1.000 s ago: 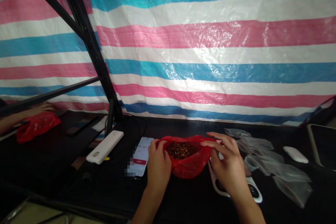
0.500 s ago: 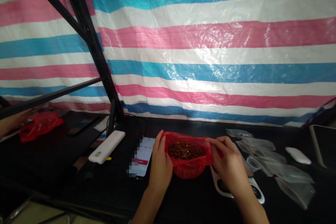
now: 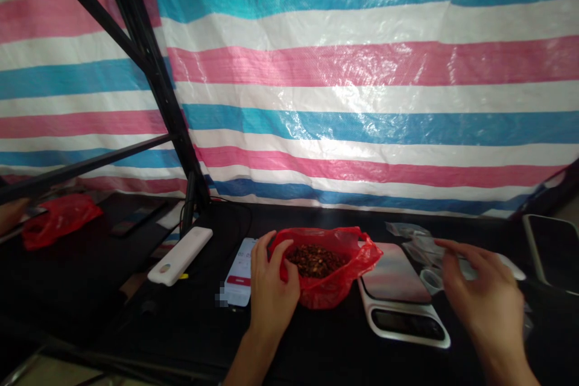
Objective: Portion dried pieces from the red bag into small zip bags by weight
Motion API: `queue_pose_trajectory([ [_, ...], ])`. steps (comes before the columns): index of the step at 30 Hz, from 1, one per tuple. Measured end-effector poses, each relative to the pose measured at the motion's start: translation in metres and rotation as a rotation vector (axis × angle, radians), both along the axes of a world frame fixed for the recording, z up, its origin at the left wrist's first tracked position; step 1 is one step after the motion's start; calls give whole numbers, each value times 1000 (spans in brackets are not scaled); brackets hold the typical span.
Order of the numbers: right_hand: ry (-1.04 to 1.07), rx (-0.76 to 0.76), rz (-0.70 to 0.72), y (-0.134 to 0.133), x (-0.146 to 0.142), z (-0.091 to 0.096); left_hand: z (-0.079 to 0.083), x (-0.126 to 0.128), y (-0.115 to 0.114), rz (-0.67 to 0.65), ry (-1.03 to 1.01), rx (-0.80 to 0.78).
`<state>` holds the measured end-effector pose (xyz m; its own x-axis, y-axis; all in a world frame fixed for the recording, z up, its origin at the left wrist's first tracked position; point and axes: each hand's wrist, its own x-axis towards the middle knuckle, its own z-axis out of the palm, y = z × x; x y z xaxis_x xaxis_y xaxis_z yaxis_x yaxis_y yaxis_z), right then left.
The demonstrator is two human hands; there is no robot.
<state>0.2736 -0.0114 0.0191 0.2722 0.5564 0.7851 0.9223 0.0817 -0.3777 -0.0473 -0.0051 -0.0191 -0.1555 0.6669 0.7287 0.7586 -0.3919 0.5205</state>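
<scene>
- Change since half a second ago: right hand [image 3: 486, 298] has come off the red plastic bag [image 3: 337, 280] and swung right, toward the clear zip bags [image 3: 420, 244]. Fingers spread, holding nothing. Motion-blurred, so I can't tell if it touches them.
- With that hand gone, the digital kitchen scale [image 3: 400, 295] shows in full: steel platter bare, display at the near edge, reading not legible.
- Left hand [image 3: 271, 289] hasn't shifted: thumb hooked over the bag's left rim, fingers curled against the outside, pinching the mouth open.
- The bag now has only that one hand on it. Right rim and handle sag over toward the scale, apparently touching its left edge.
- The bag sits on the black table [image 3: 190, 325], just right of the left hand and well left of the right hand, with the scale between. Inside: a heap of small reddish-brown seeds [image 3: 316, 260]; exact kind not clear.
- Left of the left hand: smartphone [image 3: 239, 271], screen lit, lying flat. Further left, a white power bank [image 3: 181, 255], angled.
- Far left, behind a black steel frame [image 3: 154, 78]: a second red bag [image 3: 58, 220] and part of another person's hand [image 3: 11, 212].
- Backdrop: striped tarp [image 3: 362, 90], blue, pink, white.
</scene>
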Motion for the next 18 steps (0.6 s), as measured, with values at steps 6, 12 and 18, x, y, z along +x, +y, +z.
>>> queue_pose_trajectory([
  [6, -158, -288, -69, 26, 57, -25, 3, 3, -5, -49, -19, 145],
  [12, -167, -445, -53, 61, 73, -39, 4, 11, -7, -119, -22, 204],
  [18, -109, -405, -38, 65, 63, -31, 8, 18, -9, -156, -10, 225],
])
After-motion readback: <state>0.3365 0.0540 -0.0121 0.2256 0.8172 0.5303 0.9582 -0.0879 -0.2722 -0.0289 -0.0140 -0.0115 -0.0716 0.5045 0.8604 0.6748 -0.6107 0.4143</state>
